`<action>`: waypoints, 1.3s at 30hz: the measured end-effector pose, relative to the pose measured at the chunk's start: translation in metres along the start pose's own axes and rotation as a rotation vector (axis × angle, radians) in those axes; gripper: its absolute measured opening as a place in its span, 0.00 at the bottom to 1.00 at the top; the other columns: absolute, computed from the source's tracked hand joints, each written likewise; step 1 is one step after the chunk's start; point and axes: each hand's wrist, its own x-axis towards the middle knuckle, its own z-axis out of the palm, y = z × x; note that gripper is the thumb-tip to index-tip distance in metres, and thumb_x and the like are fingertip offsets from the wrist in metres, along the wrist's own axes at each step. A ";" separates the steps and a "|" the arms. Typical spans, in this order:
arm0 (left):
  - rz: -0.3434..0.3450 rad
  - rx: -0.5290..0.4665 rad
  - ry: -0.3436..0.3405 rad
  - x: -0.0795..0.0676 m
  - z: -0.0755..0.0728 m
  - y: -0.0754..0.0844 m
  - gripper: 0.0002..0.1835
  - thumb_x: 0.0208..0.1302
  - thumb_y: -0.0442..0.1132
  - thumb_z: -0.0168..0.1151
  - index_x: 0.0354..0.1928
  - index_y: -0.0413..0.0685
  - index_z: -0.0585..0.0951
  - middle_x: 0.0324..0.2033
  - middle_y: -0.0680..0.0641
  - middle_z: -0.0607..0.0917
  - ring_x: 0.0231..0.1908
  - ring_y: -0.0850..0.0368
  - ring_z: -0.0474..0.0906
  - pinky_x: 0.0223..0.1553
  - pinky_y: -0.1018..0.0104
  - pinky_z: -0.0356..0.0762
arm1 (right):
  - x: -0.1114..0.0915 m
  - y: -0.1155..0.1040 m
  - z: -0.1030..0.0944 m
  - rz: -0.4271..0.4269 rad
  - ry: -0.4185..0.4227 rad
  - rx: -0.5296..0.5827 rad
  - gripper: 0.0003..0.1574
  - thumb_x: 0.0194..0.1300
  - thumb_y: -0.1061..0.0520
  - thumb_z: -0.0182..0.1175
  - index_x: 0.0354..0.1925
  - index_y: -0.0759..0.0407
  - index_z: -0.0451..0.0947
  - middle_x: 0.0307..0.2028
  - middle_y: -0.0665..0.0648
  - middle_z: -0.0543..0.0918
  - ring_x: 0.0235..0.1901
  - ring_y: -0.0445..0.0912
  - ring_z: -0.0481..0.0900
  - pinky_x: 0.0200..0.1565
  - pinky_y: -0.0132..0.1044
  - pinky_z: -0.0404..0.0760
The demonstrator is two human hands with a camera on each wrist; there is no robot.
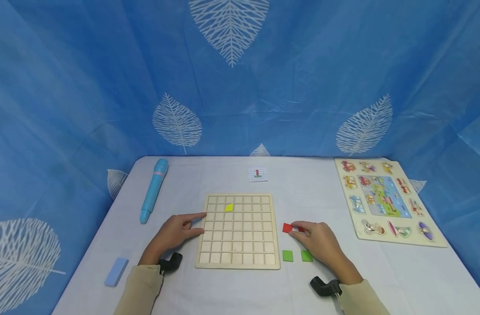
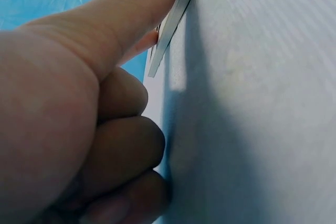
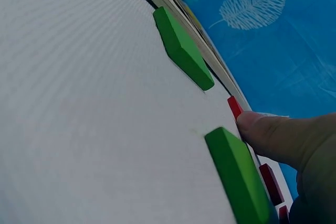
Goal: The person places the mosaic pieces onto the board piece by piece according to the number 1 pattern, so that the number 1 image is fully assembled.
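A wooden grid board (image 1: 238,266) lies on the table with one yellow tile (image 1: 229,208) in an upper cell. My left hand (image 1: 173,232) touches the board's left edge with thumb and index finger apart; in the left wrist view its other fingers are curled under. Right of the board, my right hand (image 1: 320,243) pinches a red square tile (image 1: 287,228) between thumb and index finger, low over the table or on it. Another red tile (image 1: 301,229) shows partly beneath the fingers. Two green square tiles (image 1: 287,256) (image 3: 181,51) lie nearer me, one partly covered by the hand.
A small pattern card (image 1: 257,174) lies beyond the board. A blue toy microphone (image 1: 154,191) and a light blue block (image 1: 116,272) are at the left. A picture peg puzzle (image 1: 389,201) lies at the right, and a blue leaf-print cloth (image 1: 279,78) hangs behind.
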 end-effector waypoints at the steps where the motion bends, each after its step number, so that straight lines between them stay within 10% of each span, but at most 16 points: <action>1: -0.003 0.000 -0.002 0.000 0.000 0.000 0.30 0.61 0.50 0.75 0.66 0.58 0.82 0.14 0.57 0.64 0.16 0.63 0.57 0.20 0.69 0.57 | 0.000 0.000 0.000 0.000 0.001 -0.004 0.21 0.62 0.48 0.74 0.52 0.54 0.88 0.13 0.43 0.62 0.18 0.39 0.61 0.24 0.33 0.60; 39: -0.016 -0.012 0.005 -0.003 0.002 0.001 0.29 0.62 0.49 0.74 0.66 0.58 0.82 0.14 0.57 0.65 0.16 0.62 0.58 0.20 0.69 0.58 | 0.006 -0.017 0.001 -0.060 0.104 -0.085 0.20 0.64 0.52 0.73 0.54 0.53 0.86 0.11 0.44 0.60 0.16 0.40 0.58 0.23 0.34 0.61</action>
